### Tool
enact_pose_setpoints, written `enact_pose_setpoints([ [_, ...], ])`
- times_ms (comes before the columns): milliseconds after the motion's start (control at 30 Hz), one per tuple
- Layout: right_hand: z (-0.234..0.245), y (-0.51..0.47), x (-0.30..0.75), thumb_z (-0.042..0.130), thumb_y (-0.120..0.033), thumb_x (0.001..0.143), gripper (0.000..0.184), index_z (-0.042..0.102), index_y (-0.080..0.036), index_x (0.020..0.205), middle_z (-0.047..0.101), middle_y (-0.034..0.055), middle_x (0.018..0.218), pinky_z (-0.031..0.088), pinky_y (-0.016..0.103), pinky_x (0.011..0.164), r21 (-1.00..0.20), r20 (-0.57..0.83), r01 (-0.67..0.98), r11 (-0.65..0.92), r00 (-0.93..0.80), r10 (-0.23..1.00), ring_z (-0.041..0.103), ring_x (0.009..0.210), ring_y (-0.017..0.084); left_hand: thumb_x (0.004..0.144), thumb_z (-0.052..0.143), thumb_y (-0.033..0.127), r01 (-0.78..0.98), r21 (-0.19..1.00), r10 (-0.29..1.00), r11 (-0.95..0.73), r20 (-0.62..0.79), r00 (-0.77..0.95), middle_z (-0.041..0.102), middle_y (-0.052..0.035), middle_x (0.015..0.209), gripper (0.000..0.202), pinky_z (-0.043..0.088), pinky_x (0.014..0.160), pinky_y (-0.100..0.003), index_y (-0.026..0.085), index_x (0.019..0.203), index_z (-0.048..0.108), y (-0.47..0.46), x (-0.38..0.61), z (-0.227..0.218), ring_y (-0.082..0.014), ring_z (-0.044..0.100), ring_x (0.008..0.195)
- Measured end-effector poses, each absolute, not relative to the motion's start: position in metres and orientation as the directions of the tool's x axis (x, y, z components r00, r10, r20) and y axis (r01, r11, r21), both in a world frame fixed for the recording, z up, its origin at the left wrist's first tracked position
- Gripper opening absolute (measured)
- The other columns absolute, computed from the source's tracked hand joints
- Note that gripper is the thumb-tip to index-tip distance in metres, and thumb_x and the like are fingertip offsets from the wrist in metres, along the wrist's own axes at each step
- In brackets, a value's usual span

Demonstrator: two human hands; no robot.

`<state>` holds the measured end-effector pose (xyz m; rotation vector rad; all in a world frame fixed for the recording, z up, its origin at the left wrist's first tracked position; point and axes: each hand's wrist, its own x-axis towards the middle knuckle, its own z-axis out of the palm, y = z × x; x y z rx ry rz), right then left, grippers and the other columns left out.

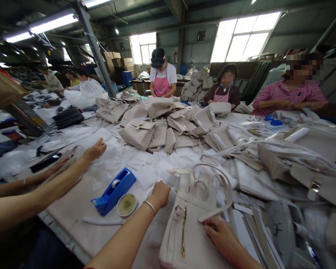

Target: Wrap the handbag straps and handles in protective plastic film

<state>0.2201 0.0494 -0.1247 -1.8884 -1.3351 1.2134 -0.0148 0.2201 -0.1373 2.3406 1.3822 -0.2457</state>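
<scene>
A beige handbag [194, 228] with a gold zip lies in front of me, its looped straps [226, 186] standing up at the top. My right hand [222, 237] is on the bag's right side, thumb and fingers closed at the end of a strap. To the left of the bag, my left hand [160, 194], with a bracelet at its wrist, is closed above white packing sheets [148, 177]. Its curled fingers hide whatever may be in them. A blue tape dispenser [114, 190] and a small round dish [126, 204] are left of that hand.
A co-worker's arms reach in from the left, one hand [96, 149] over white sheets. A heap of beige bags [145, 132] covers the table's middle. More bags [305, 168] and strips [254, 231] lie to the right. Several people work across the table.
</scene>
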Motion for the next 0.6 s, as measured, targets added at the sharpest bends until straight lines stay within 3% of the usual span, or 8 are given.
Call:
enact_pose_setpoints([
  [100, -0.125, 0.049, 0.222, 0.050, -0.028, 0.072, 0.018, 0.067, -0.019, 0.072, 0.063, 0.0000, 0.065, 0.041, 0.029, 0.063, -0.819, -0.371, 0.438, -0.371, 0.088, 0.924, 0.058, 0.067, 0.020, 0.068, 0.064, 0.011, 0.860, 0.321, 0.759, -0.396, -0.414, 0.503, 0.071, -0.0176, 0.102, 0.021, 0.040, 0.101, -0.050, 0.016, 0.087, 0.073, 0.243, -0.014, -0.133, -0.0345, 0.059, 0.112],
  [267, -0.134, 0.051, 0.223, 0.049, -0.031, 0.074, 0.020, 0.065, -0.019, 0.074, 0.060, -0.0003, 0.064, 0.040, 0.028, 0.060, -0.828, -0.411, 0.381, -0.411, 0.083, 0.908, 0.055, 0.061, 0.018, 0.066, 0.062, 0.011, 0.826, 0.512, 0.741, -0.238, -0.454, 0.495, 0.075, -0.0101, 0.086, 0.012, 0.050, 0.086, -0.035, 0.016, 0.074, 0.070, 0.283, -0.029, -0.102, -0.0244, 0.067, 0.088],
  [433, -0.145, 0.053, 0.222, 0.053, -0.036, 0.071, 0.021, 0.065, -0.019, 0.072, 0.057, -0.0010, 0.058, 0.037, 0.027, 0.050, -0.840, -0.452, 0.276, -0.466, 0.117, 0.884, 0.051, 0.051, 0.016, 0.077, 0.049, 0.018, 0.683, 0.730, 0.785, 0.025, -0.438, 0.438, 0.072, -0.0055, 0.076, 0.015, 0.053, 0.064, -0.026, 0.014, 0.082, 0.061, 0.297, -0.044, -0.060, -0.0156, 0.067, 0.068],
  [600, -0.127, 0.062, 0.219, 0.061, -0.048, 0.072, 0.033, 0.069, -0.017, 0.083, 0.062, 0.0010, 0.064, 0.033, 0.023, 0.045, -0.884, -0.448, 0.093, -0.457, 0.108, 0.888, 0.053, 0.050, 0.013, 0.082, 0.043, 0.030, 0.513, 0.844, 0.862, 0.159, -0.372, 0.344, 0.061, -0.0009, 0.065, 0.015, 0.047, 0.051, -0.023, 0.017, 0.081, 0.050, 0.278, -0.043, -0.022, -0.0112, 0.057, 0.051],
])
